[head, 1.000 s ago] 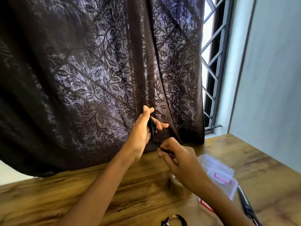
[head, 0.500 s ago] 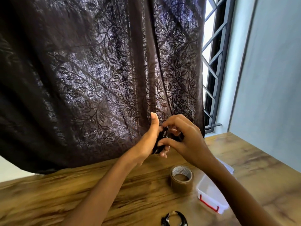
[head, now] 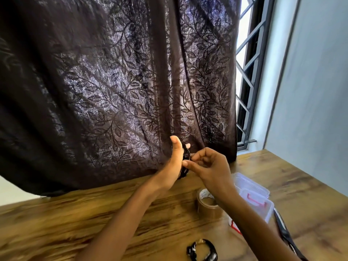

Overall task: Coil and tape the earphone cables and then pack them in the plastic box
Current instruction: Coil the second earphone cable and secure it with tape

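Grip above wooden table, curtain

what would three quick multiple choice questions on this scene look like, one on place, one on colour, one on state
1. Where is the tape roll?
A. on the table beside the plastic box
B. inside the plastic box
C. on the windowsill

2. What colour is the tape roll?
A. white
B. brown
C. blue

3. What is the state of the coiled earphone cable?
A. lying flat on the table
B. packed in the box
C. held up in the left hand while the right hand works at it

Answers: 1 A, the roll stands on the wooden table just left of the box. 2 B, its outer band is brown. 3 C, the left hand grips the coil above the table and the right hand's fingertips pinch at its edge.
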Tool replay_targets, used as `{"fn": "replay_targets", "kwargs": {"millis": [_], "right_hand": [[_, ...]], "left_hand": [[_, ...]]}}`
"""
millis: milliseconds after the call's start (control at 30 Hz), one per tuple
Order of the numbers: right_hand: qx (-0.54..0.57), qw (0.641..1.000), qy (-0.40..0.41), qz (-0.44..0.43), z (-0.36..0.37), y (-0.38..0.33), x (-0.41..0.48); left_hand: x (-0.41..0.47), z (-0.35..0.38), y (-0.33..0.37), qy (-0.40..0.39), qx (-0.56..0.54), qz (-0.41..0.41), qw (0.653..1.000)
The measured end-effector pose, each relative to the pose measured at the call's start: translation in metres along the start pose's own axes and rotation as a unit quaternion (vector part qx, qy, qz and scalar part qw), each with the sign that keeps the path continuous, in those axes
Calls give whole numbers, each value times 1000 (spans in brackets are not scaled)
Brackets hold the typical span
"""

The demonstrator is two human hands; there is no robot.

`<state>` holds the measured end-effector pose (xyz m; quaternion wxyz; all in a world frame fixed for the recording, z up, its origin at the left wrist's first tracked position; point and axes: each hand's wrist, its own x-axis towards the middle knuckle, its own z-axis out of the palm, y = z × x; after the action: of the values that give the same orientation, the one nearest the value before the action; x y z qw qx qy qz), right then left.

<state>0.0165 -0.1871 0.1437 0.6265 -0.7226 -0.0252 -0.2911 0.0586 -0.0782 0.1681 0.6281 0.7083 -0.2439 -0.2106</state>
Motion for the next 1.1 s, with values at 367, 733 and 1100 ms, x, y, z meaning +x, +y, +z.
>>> {"fn": "replay_targets", "kwargs": {"millis": [367, 733, 1100], "right_hand": [[103, 994, 9, 27, 13, 8, -6], [189, 978, 14, 84, 7, 7, -3], [267, 940, -41, 210, 11, 30, -13]], "left_hand": [[-8, -5, -3, -5, -114, -29, 993], [-28, -19, 5, 106, -30, 36, 993], [-33, -41, -48, 96, -111, -96, 985]]}}
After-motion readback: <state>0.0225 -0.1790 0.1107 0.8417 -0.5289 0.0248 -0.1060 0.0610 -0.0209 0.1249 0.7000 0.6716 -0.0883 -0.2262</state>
